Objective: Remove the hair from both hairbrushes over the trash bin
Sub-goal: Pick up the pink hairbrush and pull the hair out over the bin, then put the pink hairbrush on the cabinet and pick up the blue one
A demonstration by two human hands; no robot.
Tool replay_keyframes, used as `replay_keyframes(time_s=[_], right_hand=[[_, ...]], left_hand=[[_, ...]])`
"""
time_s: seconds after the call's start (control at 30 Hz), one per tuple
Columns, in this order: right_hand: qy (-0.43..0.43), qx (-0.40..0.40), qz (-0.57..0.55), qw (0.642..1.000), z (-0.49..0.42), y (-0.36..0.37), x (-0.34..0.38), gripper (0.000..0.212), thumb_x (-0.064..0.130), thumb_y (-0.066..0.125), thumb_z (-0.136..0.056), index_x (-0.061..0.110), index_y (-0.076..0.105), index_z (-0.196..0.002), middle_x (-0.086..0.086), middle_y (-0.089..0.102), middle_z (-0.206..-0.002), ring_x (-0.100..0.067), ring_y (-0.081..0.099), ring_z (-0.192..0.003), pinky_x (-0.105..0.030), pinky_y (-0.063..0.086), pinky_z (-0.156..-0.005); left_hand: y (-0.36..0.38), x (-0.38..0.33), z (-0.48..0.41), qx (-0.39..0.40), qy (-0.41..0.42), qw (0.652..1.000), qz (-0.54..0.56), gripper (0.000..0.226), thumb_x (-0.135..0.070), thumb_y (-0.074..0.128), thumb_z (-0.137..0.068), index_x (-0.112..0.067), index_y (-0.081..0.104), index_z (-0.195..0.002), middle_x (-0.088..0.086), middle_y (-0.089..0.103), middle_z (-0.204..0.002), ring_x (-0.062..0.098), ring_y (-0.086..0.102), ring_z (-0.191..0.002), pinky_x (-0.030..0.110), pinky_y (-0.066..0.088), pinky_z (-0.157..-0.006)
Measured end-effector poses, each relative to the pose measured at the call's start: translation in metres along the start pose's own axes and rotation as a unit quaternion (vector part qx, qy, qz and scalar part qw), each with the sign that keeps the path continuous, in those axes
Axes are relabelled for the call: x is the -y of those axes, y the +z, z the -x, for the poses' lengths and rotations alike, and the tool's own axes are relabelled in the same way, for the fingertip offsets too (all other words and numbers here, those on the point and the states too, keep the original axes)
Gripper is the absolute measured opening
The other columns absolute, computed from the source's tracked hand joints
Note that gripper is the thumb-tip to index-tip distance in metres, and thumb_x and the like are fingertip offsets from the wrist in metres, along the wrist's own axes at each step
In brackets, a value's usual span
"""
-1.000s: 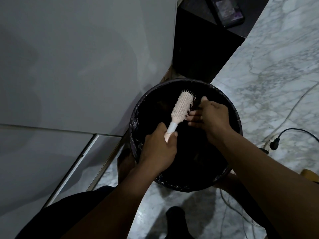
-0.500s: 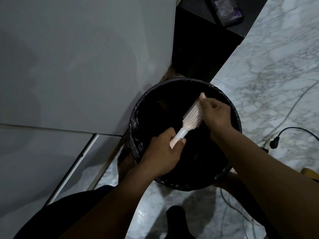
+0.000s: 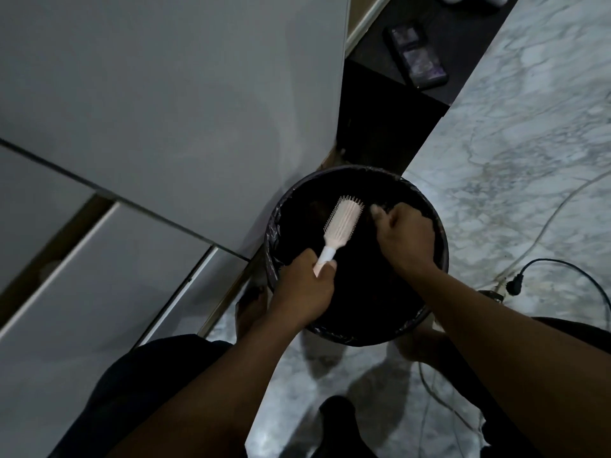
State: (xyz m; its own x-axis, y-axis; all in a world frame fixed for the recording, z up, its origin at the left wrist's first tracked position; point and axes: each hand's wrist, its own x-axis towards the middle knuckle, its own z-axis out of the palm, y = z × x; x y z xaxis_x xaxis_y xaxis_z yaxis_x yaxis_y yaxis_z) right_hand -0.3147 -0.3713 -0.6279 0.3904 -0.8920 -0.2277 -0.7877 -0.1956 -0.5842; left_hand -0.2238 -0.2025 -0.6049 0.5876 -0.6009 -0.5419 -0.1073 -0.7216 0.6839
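My left hand [image 3: 302, 289] was curled tight around the handle of the pale pink hairbrush [image 3: 340, 224], forearm reaching in from below, and it held the brush tilted up and to the right over the open trash bin [image 3: 441, 239]. The bristles faced up toward me. My right hand [image 3: 405, 236] hovered just beside the brush head, apart from it, its fingers [image 3: 377, 211] drawn together in a loose fist over the black liner. I could not tell whether they pinched any hair. A black power cord [image 3: 562, 264] lay on the marble floor [image 3: 529, 143].
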Motion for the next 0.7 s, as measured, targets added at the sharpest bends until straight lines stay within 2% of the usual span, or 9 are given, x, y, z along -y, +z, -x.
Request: replay_keyframes(time_s=[0.03,0.1,0.13,0.2,0.37,0.43,0.53,0.6,0.7], right_hand=[[-0.015,0.062,0.01,0.998,0.004,-0.003,0.005,0.02,0.034,0.062,-0.092,0.016,0.052,-0.091,-0.009,0.063,-0.088,-0.032,0.062,-0.086,-0.038,0.047,-0.071],[-0.051,0.175,0.092,0.979,0.007,-0.014,0.019,0.046,0.026,0.068,-0.085,0.016,0.047,-0.125,-0.016,0.058,-0.121,-0.037,0.055,-0.114,-0.048,0.049,-0.093],[-0.057,0.214,0.139,0.965,0.008,-0.022,0.028,0.059,0.029,0.068,-0.084,0.017,0.043,-0.136,-0.017,0.052,-0.132,-0.039,0.049,-0.124,-0.051,0.046,-0.1],[-0.07,0.246,0.186,0.949,0.009,-0.041,0.046,0.067,0.034,0.066,-0.086,0.016,0.04,-0.145,-0.018,0.047,-0.142,-0.04,0.044,-0.131,-0.051,0.042,-0.107],[-0.141,0.257,0.176,0.94,0.024,-0.109,0.102,0.05,0.018,0.06,-0.093,0.007,0.051,-0.14,-0.017,0.056,-0.142,-0.033,0.053,-0.13,-0.027,0.04,-0.098],[-0.165,0.251,0.176,0.937,0.033,-0.135,0.126,0.05,0.016,0.059,-0.093,0.009,0.05,-0.142,-0.014,0.054,-0.145,-0.031,0.051,-0.133,-0.025,0.038,-0.099],[-0.182,0.224,0.17,0.942,0.047,-0.171,0.162,0.057,0.023,0.06,-0.093,0.01,0.043,-0.147,-0.013,0.05,-0.15,-0.032,0.05,-0.135,-0.029,0.038,-0.105],[-0.207,0.194,0.164,0.945,0.057,-0.194,0.182,0.057,0.028,0.06,-0.092,0.011,0.045,-0.144,-0.013,0.054,-0.145,-0.032,0.053,-0.13,-0.029,0.041,-0.097],[-0.256,0.136,0.123,0.949,0.079,-0.232,0.211,0.045,0.027,0.061,-0.091,0.011,0.054,-0.133,-0.012,0.062,-0.134,-0.031,0.058,-0.123,-0.025,0.039,-0.086]], left_hand=[[-0.003,-0.002,0.004,-0.015,-0.003,1.0,-0.012,0.031,-0.042,0.056,-0.095,-0.018,0.05,-0.077,0.0,0.056,-0.068,0.022,0.058,-0.063,0.034,0.043,-0.057],[-0.01,-0.009,0.012,-0.035,-0.001,0.999,-0.037,0.032,-0.045,0.055,-0.094,-0.021,0.051,-0.074,-0.001,0.06,-0.071,0.02,0.06,-0.066,0.03,0.04,-0.056],[-0.014,-0.014,0.016,-0.041,0.002,0.998,-0.048,0.031,-0.045,0.054,-0.094,-0.022,0.052,-0.074,-0.001,0.062,-0.073,0.019,0.061,-0.067,0.029,0.039,-0.056],[-0.024,-0.026,0.025,-0.052,0.006,0.996,-0.074,0.032,-0.046,0.054,-0.094,-0.02,0.054,-0.075,0.002,0.065,-0.077,0.021,0.063,-0.069,0.029,0.039,-0.056],[-0.059,-0.071,0.052,-0.106,0.017,0.985,-0.134,0.039,-0.048,0.052,-0.093,-0.012,0.066,-0.09,0.014,0.071,-0.098,0.035,0.067,-0.091,0.031,0.045,-0.069],[-0.076,-0.094,0.067,-0.125,0.028,0.981,-0.147,0.043,-0.05,0.052,-0.093,-0.01,0.069,-0.098,0.014,0.071,-0.101,0.036,0.068,-0.094,0.033,0.05,-0.073],[-0.103,-0.131,0.095,-0.156,0.057,0.974,-0.155,0.05,-0.054,0.049,-0.09,-0.01,0.067,-0.1,0.013,0.07,-0.103,0.035,0.068,-0.093,0.037,0.055,-0.077],[-0.12,-0.152,0.114,-0.18,0.08,0.967,-0.161,0.05,-0.054,0.048,-0.091,-0.008,0.066,-0.1,0.015,0.068,-0.105,0.036,0.067,-0.096,0.036,0.051,-0.076],[-0.146,-0.179,0.148,-0.216,0.117,0.954,-0.17,0.051,-0.054,0.047,-0.091,-0.007,0.065,-0.098,0.015,0.068,-0.103,0.036,0.066,-0.093,0.035,0.047,-0.071]])
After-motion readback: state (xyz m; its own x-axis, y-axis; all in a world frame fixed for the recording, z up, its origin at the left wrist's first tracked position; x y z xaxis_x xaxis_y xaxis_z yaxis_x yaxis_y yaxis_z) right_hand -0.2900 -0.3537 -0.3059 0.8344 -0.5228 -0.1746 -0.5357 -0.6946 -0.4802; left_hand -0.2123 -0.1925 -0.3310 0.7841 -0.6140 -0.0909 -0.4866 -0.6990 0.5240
